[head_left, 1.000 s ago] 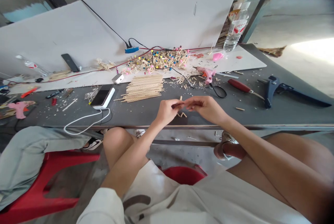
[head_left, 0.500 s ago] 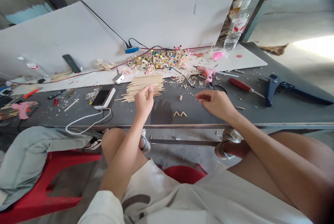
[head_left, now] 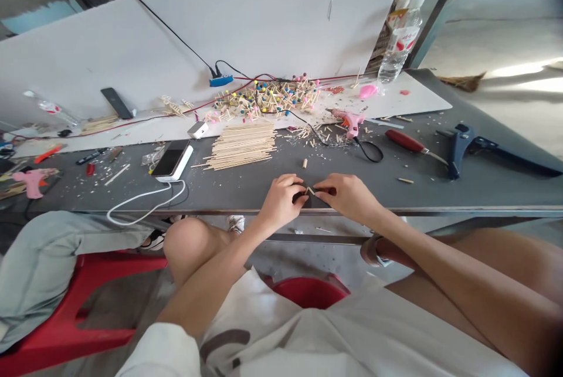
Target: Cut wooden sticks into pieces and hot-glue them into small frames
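Close to the table's front edge, my left hand and my right hand meet with thumbs and fingers pinched. Between their fingertips shows a small V-shaped piece of wooden stick, touched from both sides. My left fingers cover the spot just left of it, so a second V piece there is hidden. Just beyond the hands a short wooden stub stands on the dark tabletop. Behind my left hand lies a pile of thin wooden sticks.
At the back is a heap of stick pieces with coloured balls. A pink glue gun, a red-handled tool and blue cutters lie right. Left are a phone on a white block and a seated person's leg.
Both hands have come together from either side, down to the V-shaped pieces near the table edge. Their fingers now pinch there; one V piece has gone out of sight.
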`<state>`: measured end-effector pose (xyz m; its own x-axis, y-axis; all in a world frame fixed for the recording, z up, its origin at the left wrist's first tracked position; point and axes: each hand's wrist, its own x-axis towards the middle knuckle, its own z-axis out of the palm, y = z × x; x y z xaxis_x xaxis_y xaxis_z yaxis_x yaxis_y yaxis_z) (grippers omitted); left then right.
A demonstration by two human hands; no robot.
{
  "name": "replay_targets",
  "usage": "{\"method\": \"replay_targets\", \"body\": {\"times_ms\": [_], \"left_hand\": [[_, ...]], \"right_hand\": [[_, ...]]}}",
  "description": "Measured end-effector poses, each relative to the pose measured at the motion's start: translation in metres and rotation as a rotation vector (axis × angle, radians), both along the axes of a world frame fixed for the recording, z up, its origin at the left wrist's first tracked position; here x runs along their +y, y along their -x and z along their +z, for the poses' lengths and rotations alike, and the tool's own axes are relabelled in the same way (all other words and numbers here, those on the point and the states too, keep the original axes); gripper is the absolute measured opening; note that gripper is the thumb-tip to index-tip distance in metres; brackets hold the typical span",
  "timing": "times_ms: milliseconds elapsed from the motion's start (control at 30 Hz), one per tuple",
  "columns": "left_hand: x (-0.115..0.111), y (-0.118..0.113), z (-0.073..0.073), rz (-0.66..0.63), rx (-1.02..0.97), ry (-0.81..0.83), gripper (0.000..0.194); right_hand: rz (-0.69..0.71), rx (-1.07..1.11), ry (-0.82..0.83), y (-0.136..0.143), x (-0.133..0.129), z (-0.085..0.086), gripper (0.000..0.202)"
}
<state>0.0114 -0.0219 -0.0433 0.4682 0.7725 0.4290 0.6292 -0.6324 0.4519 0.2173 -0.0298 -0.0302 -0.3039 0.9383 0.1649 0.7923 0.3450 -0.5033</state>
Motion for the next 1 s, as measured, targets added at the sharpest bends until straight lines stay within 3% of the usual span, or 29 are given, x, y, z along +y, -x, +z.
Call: {"method": "replay_targets", "body": {"times_ms": [467, 1000], "left_hand": [[0.0003, -0.0046, -0.0068, 0.052, -0.032, 0.017, 0.015], [0.0011, -0.0014, -0.0022, 0.052, -0.099, 0.119, 0.02]], "right_hand": [[-0.014, 0.02, -0.022, 0.0079, -0.0044, -0.0037, 0.023], [0.044, 0.044, 0.014, 0.0047, -0.001, 0.0013, 0.025]]}}
